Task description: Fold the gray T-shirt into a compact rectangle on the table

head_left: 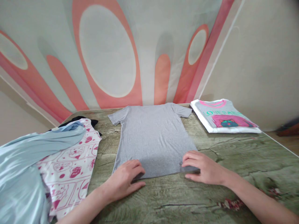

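A grey T-shirt point(154, 137) lies spread flat on the table, its short sleeves out to both sides at the far edge and its hem towards me. My left hand point(128, 177) rests at the hem's left corner, fingers on the cloth and thumb apart on the table side. At the right corner of the hem is my right hand point(201, 168), its fingers over the edge of the cloth and its thumb held apart below. Neither hand is closed on the fabric.
Light blue cloth point(25, 161) and a white garment with magenta prints point(74, 165) lie loosely at the left, over something black point(93, 123). Folded shirts point(224, 116) are stacked at the back right. The wood-patterned tabletop point(177, 202) meets a decorated wall point(148, 62).
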The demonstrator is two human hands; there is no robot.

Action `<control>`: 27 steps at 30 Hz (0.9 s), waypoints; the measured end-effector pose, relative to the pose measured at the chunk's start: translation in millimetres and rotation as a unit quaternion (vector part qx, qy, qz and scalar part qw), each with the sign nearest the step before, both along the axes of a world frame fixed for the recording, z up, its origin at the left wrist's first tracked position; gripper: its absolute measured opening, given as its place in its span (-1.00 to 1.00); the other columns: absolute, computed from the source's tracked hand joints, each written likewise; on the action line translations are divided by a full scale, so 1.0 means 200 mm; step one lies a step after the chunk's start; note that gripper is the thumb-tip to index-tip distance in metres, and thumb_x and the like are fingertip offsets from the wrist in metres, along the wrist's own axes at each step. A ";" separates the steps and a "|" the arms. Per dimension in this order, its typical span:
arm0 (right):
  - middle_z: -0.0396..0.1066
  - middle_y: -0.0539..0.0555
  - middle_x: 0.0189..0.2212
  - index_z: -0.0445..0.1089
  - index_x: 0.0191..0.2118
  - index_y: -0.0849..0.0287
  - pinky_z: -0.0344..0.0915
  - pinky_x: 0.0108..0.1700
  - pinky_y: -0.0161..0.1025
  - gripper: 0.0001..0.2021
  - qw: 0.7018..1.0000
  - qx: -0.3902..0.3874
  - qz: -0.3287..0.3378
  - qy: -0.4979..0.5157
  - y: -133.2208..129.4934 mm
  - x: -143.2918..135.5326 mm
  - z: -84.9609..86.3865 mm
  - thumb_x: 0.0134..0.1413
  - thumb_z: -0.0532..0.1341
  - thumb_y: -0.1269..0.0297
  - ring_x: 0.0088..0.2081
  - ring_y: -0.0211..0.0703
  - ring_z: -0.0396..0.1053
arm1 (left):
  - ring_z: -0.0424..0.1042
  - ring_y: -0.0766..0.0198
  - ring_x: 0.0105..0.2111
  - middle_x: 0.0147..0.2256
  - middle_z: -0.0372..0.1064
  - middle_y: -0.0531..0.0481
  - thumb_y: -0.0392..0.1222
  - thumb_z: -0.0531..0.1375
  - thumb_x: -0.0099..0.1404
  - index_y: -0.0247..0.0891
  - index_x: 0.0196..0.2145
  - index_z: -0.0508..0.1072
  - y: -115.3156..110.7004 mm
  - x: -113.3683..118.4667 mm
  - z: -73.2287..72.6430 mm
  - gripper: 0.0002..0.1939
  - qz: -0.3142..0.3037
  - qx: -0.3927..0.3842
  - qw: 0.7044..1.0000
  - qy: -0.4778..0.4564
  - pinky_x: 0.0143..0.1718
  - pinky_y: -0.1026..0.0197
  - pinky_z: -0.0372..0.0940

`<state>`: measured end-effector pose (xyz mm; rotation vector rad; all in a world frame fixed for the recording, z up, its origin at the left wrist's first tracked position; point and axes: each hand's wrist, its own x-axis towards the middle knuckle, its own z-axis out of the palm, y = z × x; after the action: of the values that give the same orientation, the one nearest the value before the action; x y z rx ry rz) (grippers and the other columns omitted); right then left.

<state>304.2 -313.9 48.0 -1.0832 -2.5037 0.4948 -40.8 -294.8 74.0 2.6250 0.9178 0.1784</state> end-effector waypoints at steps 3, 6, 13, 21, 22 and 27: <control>0.37 0.04 -0.32 0.39 -0.28 0.14 0.21 -0.18 -0.25 -0.91 1.000 0.027 0.004 0.013 -0.03 -0.05 -0.04 0.05 0.17 0.37 -0.27 -0.24 0.30 | 0.30 0.27 -0.29 -0.31 0.30 -0.03 -0.20 0.05 0.28 -0.22 -0.23 0.38 0.00 0.02 -0.03 -0.85 -0.009 0.022 1.000 -0.002 -0.23 0.24 0.20; 0.36 0.03 -0.38 0.38 -0.35 0.15 0.19 -0.23 -0.27 -0.87 0.999 0.046 -0.005 0.028 -0.01 -0.07 -0.08 0.12 0.09 0.42 -0.33 -0.27 0.28 | 0.31 0.28 -0.31 -0.34 0.32 -0.04 -0.25 -0.02 0.32 -0.23 -0.26 0.41 0.01 0.03 -0.04 -0.79 -0.023 0.038 0.999 -0.008 -0.24 0.24 0.20; 0.35 0.06 -0.34 0.35 -0.30 0.17 0.19 -0.21 -0.23 -0.91 0.999 0.047 -0.003 -0.005 -0.02 -0.06 -0.07 0.04 0.19 0.29 -0.28 -0.20 0.28 | 0.32 0.31 -0.32 -0.34 0.32 -0.04 -0.24 -0.04 0.35 -0.24 -0.27 0.40 0.01 0.02 -0.08 -0.77 0.012 0.025 0.999 -0.045 -0.26 0.28 0.22; 0.34 0.03 -0.44 0.34 -0.40 0.19 0.18 -0.27 -0.27 -0.87 0.990 0.138 -0.009 -0.040 -0.02 -0.10 -0.09 0.07 0.08 0.47 -0.36 -0.24 0.26 | 0.32 0.31 -0.30 -0.33 0.33 -0.02 -0.22 -0.08 0.38 -0.23 -0.21 0.36 0.02 0.02 -0.10 -0.77 0.061 -0.015 0.996 -0.061 -0.24 0.28 0.22; 0.33 0.03 -0.46 0.34 -0.41 0.19 0.18 -0.28 -0.28 -0.85 0.989 0.145 -0.010 -0.039 -0.02 -0.10 -0.09 0.08 0.06 0.47 -0.38 -0.25 0.25 | 0.32 0.31 -0.30 -0.33 0.32 -0.02 -0.22 -0.08 0.38 -0.23 -0.22 0.36 0.02 0.02 -0.09 -0.77 0.061 -0.017 0.996 -0.064 -0.24 0.27 0.22; 0.35 0.03 -0.45 0.35 -0.40 0.18 0.18 -0.29 -0.28 -0.85 0.988 0.147 0.000 -0.040 -0.01 -0.09 -0.07 0.10 0.06 0.44 -0.38 -0.25 0.27 | 0.30 0.28 -0.26 -0.29 0.31 -0.03 -0.21 -0.01 0.34 -0.22 -0.22 0.36 0.01 0.02 -0.09 -0.83 0.035 -0.028 0.996 -0.073 -0.22 0.25 0.22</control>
<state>285.6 -316.8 33.7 -1.0044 -2.5422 0.0761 -36.5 -293.2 56.0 2.4929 0.9499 0.3520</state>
